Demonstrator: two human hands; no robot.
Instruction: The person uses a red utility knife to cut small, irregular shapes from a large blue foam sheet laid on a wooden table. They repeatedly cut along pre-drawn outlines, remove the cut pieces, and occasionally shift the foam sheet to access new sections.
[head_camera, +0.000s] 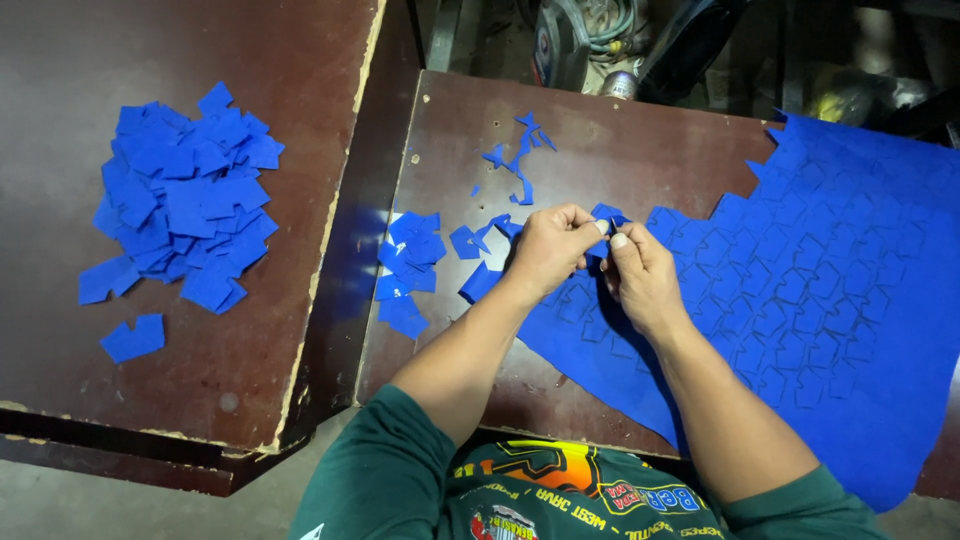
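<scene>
Both hands are meeting at the edge of the sheet. The left hand (548, 248) is pinching a small blue cut piece (606, 214) between thumb and forefinger; the right hand (640, 275) is gripping the same piece from the 5 o'clock side, fingertips pressed together on it. The piece is sitting at the upper-left edge of one large blue die-cut sheet (840, 300), which is spreading from the hands toward 3 o'clock over the dark brown table (620, 150). The sheet is showing many stamped outlines, too many and too faint for a reliable count.

At 9 o'clock from the hands, one small heap of loose blue pieces (410, 270) is lying on the same table; the pieces are overlapping, so no exact count. At 11 o'clock, about six thin blue offcut scraps (520, 160) are lying scattered.

Well apart, farther at 9 o'clock, a second dark brown table (200, 400) is carrying one large pile of blue pieces (185, 210), uncountable because of overlap, with two stray pieces (133, 338) lying just below it at 7 o'clock. The person is wearing dark green sleeves (380, 470).
</scene>
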